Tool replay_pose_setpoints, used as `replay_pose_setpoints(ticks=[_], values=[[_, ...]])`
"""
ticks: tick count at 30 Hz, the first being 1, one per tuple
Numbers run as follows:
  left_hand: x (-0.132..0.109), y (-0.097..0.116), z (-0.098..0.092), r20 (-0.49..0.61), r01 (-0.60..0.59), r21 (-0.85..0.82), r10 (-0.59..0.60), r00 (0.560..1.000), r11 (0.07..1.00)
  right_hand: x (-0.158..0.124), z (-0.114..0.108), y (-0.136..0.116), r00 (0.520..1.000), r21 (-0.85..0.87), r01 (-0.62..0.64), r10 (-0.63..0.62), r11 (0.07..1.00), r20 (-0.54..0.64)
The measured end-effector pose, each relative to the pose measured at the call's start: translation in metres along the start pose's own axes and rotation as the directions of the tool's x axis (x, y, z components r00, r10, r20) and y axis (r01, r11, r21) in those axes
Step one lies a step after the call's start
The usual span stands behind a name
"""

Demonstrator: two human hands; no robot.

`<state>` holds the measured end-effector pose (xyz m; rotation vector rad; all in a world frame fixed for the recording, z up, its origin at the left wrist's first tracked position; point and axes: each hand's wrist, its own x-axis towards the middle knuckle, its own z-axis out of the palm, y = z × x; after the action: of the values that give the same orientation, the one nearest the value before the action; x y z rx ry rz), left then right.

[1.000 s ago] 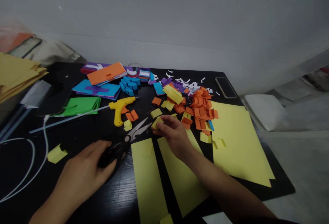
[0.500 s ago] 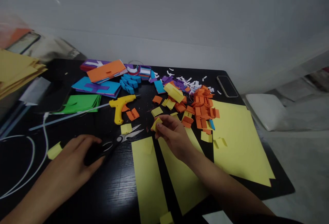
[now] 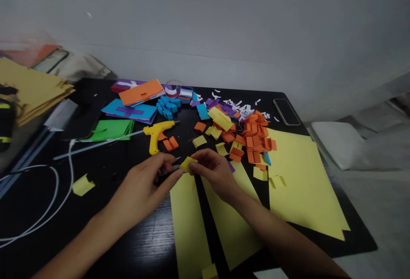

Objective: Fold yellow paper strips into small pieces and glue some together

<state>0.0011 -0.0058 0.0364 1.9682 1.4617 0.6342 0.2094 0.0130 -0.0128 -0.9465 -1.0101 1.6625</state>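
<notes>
Both my hands meet over the black table (image 3: 134, 249) at a small folded yellow paper piece (image 3: 187, 163). My right hand (image 3: 214, 172) pinches its right side with thumb and fingers. From the left, my left hand (image 3: 145, 187) closes its fingertips on the same piece. Black scissors (image 3: 169, 171) lie under my left fingers, with only part of the blades showing. Two long yellow paper strips (image 3: 188, 223) lie just below the hands.
A yellow glue gun (image 3: 156, 133), a heap of orange folded pieces (image 3: 256, 140) and more yellow pieces lie behind the hands. A large yellow sheet (image 3: 301, 180) is at right, a phone (image 3: 286, 111) beyond it. Coloured paper stacks (image 3: 130, 111) and a white cable (image 3: 41, 215) are at left.
My left hand left its place on the scissor handles and came right to the yellow piece. My right hand drew the piece slightly toward me. The view shifted a little.
</notes>
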Motion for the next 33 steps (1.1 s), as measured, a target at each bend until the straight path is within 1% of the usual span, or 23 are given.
replay_pose_setpoints(ticks=[2,4,7,10,12,15,19,22,26,31,33], values=[[0.007,-0.001,0.011,0.032,0.007,-0.095,-0.004,0.999,0.995,-0.001,0.001,0.002,1.000,-0.031,0.020,-0.020,0.999,-0.004],[0.010,-0.006,0.018,0.045,-0.007,-0.180,0.015,0.999,0.984,-0.002,0.001,0.003,0.999,-0.056,0.027,-0.028,0.998,-0.019],[0.010,-0.014,0.026,0.072,0.011,-0.292,0.011,0.997,0.956,-0.002,0.001,0.005,1.000,-0.056,0.002,-0.002,0.998,-0.010],[0.007,-0.018,0.030,0.077,0.015,-0.351,0.013,0.997,0.936,-0.002,0.000,0.006,0.999,-0.054,-0.030,0.031,0.998,0.009],[0.005,-0.018,0.032,0.023,-0.024,-0.342,0.035,0.999,0.939,-0.001,0.000,0.007,1.000,-0.063,-0.030,0.031,0.998,0.007],[0.001,-0.019,0.035,-0.096,-0.125,-0.266,0.102,0.990,0.956,0.000,0.001,0.011,0.999,-0.059,-0.008,0.006,0.998,-0.041],[-0.002,-0.020,0.038,-0.186,-0.286,-0.138,0.259,0.948,0.948,-0.001,0.002,0.012,0.993,-0.050,-0.011,0.005,0.999,-0.120],[-0.001,-0.019,0.040,-0.215,-0.342,-0.095,0.317,0.924,0.935,-0.002,0.003,0.011,0.993,-0.097,-0.020,0.008,0.995,-0.121],[0.001,-0.019,0.040,-0.207,-0.355,-0.083,0.332,0.920,0.931,-0.003,0.003,0.010,0.993,-0.134,-0.019,0.003,0.991,-0.115],[-0.001,-0.020,0.040,-0.157,-0.267,-0.110,0.248,0.956,0.957,-0.006,0.005,0.009,0.995,-0.198,-0.005,-0.014,0.980,-0.094],[-0.002,-0.020,0.039,-0.157,-0.241,-0.109,0.223,0.962,0.964,-0.008,0.007,0.009,0.996,-0.220,0.001,-0.020,0.976,-0.088]])
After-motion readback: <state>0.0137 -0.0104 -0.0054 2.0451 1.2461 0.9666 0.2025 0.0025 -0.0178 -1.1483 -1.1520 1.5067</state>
